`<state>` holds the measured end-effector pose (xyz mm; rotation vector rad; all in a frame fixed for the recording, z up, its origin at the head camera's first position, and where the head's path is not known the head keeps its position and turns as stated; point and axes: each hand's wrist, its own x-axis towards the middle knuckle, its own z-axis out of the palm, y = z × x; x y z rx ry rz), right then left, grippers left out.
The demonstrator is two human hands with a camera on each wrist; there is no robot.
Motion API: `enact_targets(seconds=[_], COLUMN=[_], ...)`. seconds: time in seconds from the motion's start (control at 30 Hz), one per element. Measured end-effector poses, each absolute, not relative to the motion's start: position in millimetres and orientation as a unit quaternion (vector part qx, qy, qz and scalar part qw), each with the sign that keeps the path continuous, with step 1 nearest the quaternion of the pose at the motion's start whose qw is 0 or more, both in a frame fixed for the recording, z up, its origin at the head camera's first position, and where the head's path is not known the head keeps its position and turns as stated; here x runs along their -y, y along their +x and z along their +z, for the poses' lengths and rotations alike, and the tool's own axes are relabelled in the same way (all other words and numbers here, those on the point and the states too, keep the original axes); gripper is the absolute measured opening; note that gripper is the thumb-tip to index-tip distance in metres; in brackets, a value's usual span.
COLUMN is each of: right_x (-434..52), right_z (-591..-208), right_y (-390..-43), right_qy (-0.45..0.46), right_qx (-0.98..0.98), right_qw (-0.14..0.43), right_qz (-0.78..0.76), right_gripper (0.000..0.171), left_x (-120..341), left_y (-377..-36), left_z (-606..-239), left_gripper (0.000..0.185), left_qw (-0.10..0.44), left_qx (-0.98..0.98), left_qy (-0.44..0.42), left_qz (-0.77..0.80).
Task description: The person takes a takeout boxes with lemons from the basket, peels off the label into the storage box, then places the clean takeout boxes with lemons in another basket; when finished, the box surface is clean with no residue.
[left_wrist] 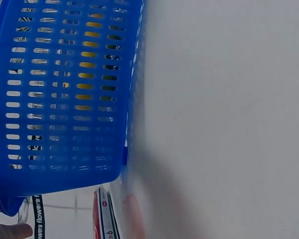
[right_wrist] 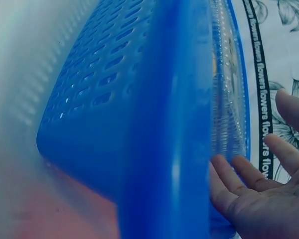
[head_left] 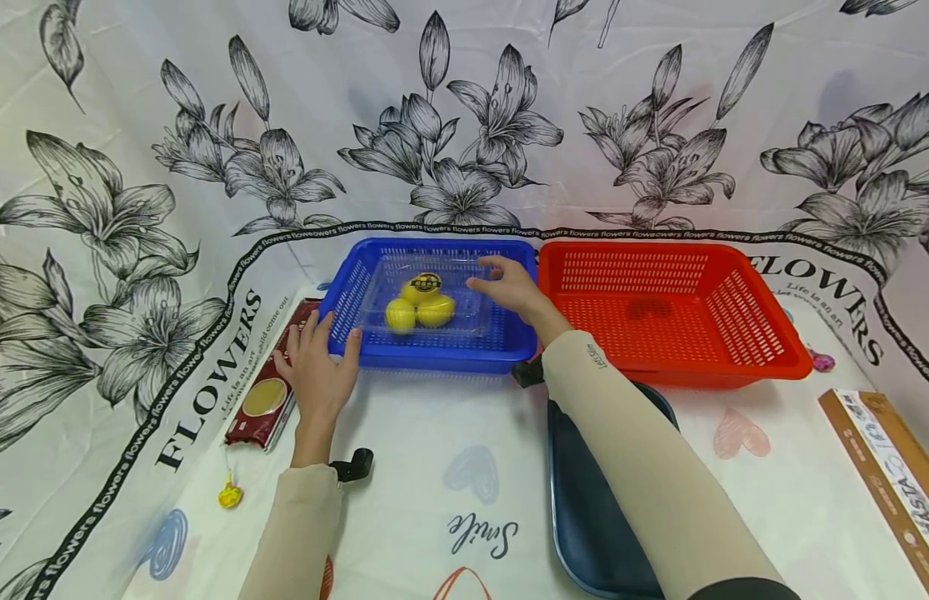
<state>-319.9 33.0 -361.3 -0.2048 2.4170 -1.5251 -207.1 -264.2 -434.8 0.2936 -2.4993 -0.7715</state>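
Note:
A blue plastic basket (head_left: 442, 360) stands at the back of the table. Inside it lies a clear plastic box (head_left: 467, 327) with three yellow fruits (head_left: 436, 311), apparently lemons, and a black-and-yellow sticker on its lid. My left hand (head_left: 322, 365) is at the basket's front left corner, fingers spread and extended; whether they touch the rim cannot be made out. Over the basket's right side, my right hand (head_left: 515, 290) has its fingers loosely bent near the box's right end. The right wrist view shows these fingers (right_wrist: 249, 172) apart, with nothing between them.
A red basket (head_left: 674, 377) adjoins the blue one on the right. Under my right forearm lies a dark tray (head_left: 599, 533). A maroon packet (head_left: 262, 408) and a yellow-wrapped lollipop (head_left: 230, 495) are at left, a pasta box (head_left: 884, 475) at far right.

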Motion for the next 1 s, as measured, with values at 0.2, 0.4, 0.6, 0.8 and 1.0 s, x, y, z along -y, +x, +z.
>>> enact_targets(seconds=[0.2, 0.4, 0.6, 0.8, 1.0], right_x=[-32, -35, -37, -34, -36], right_z=[-366, -370, -373, -373, -372], right_y=[-326, -333, -339, -342, -345], right_qy=[-0.058, -0.070, -0.081, -0.078, -0.079], right_qx=[-0.830, -0.814, -0.810, -0.811, -0.807], right_qw=[0.149, 0.158, 0.158, 0.155, 0.164], right_qz=[-0.535, -0.554, -0.559, -0.558, -0.561], right_gripper=[0.061, 0.050, 0.047, 0.049, 0.047], left_x=[266, 267, 268, 271, 271], left_y=[-207, -208, -210, -212, -215], left_z=[-438, -443, -446, -447, -449], left_gripper=[0.071, 0.072, 0.071, 0.070, 0.068], left_qw=[0.253, 0.262, 0.278, 0.299, 0.309], left_qx=[0.915, 0.910, 0.903, 0.896, 0.891], left_qy=[0.117, 0.118, 0.116, 0.114, 0.114], left_qz=[-0.292, -0.300, -0.305, -0.308, -0.313])
